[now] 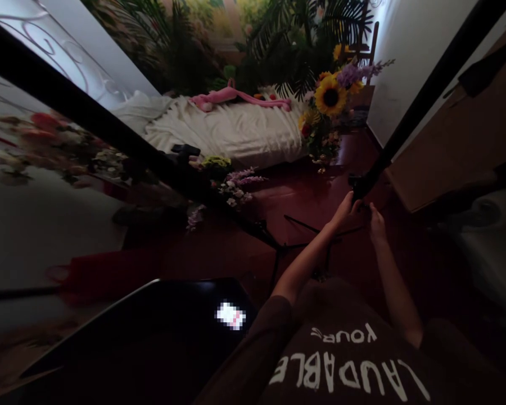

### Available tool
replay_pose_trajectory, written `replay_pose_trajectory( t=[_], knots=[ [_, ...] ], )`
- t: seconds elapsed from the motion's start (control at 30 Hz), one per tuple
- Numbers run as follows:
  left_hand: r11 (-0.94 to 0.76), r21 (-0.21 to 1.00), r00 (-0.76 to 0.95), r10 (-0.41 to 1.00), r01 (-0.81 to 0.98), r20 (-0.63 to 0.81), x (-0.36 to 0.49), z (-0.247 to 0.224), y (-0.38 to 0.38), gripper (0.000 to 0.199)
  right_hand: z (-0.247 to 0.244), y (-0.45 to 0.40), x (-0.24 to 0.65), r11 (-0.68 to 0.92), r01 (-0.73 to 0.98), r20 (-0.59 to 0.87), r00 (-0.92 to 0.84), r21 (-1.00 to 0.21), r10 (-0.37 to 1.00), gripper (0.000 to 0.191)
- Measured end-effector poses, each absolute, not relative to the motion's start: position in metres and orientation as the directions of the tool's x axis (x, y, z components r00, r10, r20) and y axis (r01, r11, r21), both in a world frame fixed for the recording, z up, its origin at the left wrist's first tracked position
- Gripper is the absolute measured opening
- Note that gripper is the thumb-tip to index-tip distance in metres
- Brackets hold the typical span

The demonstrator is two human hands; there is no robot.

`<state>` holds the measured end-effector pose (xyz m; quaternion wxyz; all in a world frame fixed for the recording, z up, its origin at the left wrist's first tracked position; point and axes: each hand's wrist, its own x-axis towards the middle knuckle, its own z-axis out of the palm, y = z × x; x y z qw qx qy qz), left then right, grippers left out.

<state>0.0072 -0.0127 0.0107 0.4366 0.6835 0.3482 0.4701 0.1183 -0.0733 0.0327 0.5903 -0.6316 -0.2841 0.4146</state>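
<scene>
A black stand pole [398, 126] slants down from the upper right, with a dark clamp [355, 181] near its lower part. My left hand [344, 209] is closed around the pole just below that clamp. Close by on the right side, my right hand [378, 225] has its fingers curled together near a small dark part of the stand. Shadow hides whether that part is between the fingers. Thin black tripod legs [301, 224] spread on the dark red floor below my hands.
A second black pole [122, 132] with a knob [186, 151] crosses on the left. Behind are a cloth-covered bench [244, 132] with a pink plush toy [223, 95], and sunflowers [331, 95]. A dark, glossy surface [152, 337] stands at lower left; brown panels [459, 129] lean right.
</scene>
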Motion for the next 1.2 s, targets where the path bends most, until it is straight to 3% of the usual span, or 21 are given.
replay_pose_trajectory(
  t=[0.2,0.47,0.6,0.67,0.73,0.83,0.93,1.07,1.2],
  knots=[
    [-0.398,0.915,0.19,0.906,0.072,0.379,0.015,0.006,-0.016,0.035,0.041,-0.077,0.133,-0.138,0.109,-0.087,0.378,-0.984,0.922,0.04],
    [-0.393,0.916,0.134,0.915,0.082,0.381,0.019,-0.001,-0.015,0.033,0.061,-0.089,0.145,0.167,0.488,0.296,0.2,-0.857,0.934,0.021],
    [-0.368,0.927,0.163,0.921,0.07,0.354,0.018,-0.001,-0.016,0.034,0.072,-0.084,0.138,0.246,0.411,0.358,0.224,-0.878,0.906,0.021],
    [-0.375,0.926,0.173,0.917,0.056,0.36,0.018,-0.003,-0.015,0.035,0.077,-0.074,0.129,0.231,0.406,0.35,0.248,-0.884,0.903,0.036],
    [-0.393,0.919,0.181,0.907,0.04,0.38,0.018,-0.006,-0.013,0.036,0.081,-0.06,0.119,0.178,0.468,0.314,0.233,-0.866,0.92,0.045],
    [-0.412,0.911,0.208,0.894,0.031,0.398,0.018,-0.011,-0.01,0.038,0.082,-0.037,0.104,0.047,0.577,0.226,0.244,-0.816,0.943,0.034],
    [-0.415,0.909,0.232,0.889,0.041,0.395,0.016,-0.013,-0.009,0.043,0.081,-0.021,0.095,-0.025,0.562,0.186,0.315,-0.827,0.931,0.036],
    [-0.412,0.91,0.212,0.895,0.053,0.393,0.014,-0.004,-0.012,0.046,0.089,-0.009,0.09,0.115,0.372,0.22,0.251,-0.921,0.943,0.041],
    [-0.355,0.934,0.277,0.903,0.046,0.33,0.01,0.006,-0.018,0.037,0.13,0.005,0.086,0.245,0.311,0.329,0.254,-0.918,0.909,0.04]
  ],
)
